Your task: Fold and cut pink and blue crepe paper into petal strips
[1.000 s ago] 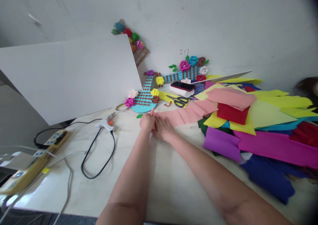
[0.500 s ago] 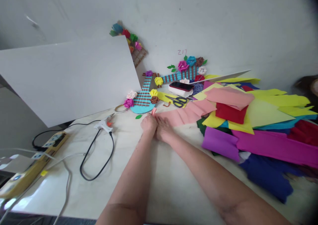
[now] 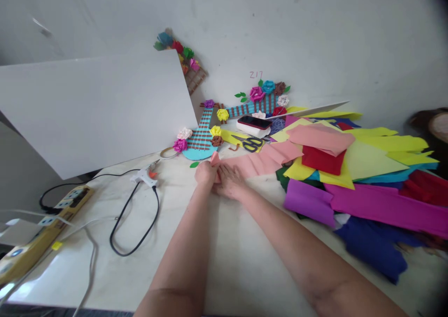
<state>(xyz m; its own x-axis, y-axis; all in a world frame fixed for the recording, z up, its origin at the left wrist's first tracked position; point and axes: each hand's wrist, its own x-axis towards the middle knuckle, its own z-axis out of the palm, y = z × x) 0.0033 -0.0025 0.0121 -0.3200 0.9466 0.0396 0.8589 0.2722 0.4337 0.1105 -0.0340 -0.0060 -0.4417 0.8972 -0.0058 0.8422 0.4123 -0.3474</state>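
Note:
A long strip of salmon-pink crepe paper [image 3: 261, 162] lies across the table, its left end folded up at my hands. My left hand [image 3: 206, 172] is closed on that folded end, which pokes up above the fingers. Beside it, my right hand [image 3: 229, 181] lies flat on the paper with its fingers stretched out, pressing it to the table. Just beyond my hands lies a turquoise guitar-shaped piece [image 3: 201, 142] with brown strips and paper flowers. A small green paper leaf [image 3: 194, 165] rests left of my left hand.
Scissors [image 3: 252, 143] and a phone [image 3: 255, 122] on a white box lie behind the strip. A pile of coloured paper [image 3: 378, 205] covers the right side. At left are a glue gun [image 3: 145, 176] with its cord, a power strip [image 3: 52, 228] and a white board [image 3: 105, 116].
My left hand has shifted slightly at the strip's end, and the folded pink piece above its fingers stands wider. My right hand stays flat on the paper. The view has moved slightly.

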